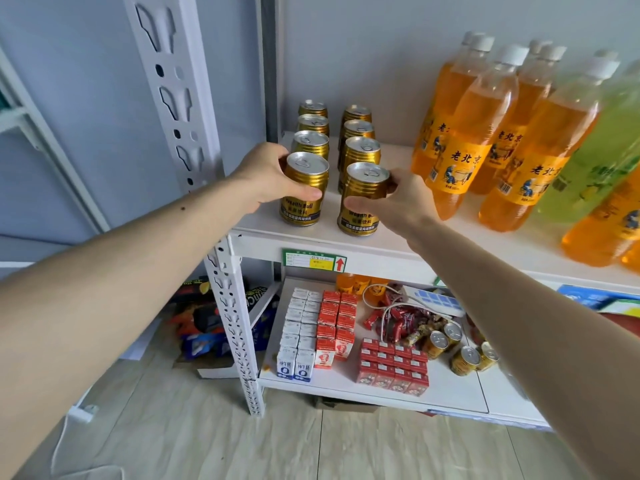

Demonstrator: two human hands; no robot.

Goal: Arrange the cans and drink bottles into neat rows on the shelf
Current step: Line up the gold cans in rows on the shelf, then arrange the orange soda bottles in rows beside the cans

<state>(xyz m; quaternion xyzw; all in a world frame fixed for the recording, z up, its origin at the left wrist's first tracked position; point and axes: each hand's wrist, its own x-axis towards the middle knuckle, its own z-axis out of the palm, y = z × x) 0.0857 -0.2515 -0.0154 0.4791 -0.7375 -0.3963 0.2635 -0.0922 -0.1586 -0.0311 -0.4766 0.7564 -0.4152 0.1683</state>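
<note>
Our left hand (266, 174) grips the front gold can (303, 188) of the left row, and our right hand (394, 199) grips the front gold can (362, 199) of the right row, both standing upright at the shelf's (433, 244) front left corner. Orange bottles (460, 147) stand further right along the shelf.

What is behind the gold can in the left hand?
Behind the front-left can, gripped by the left hand, three more gold cans line up toward the wall. Their lower bodies are hidden.
</note>
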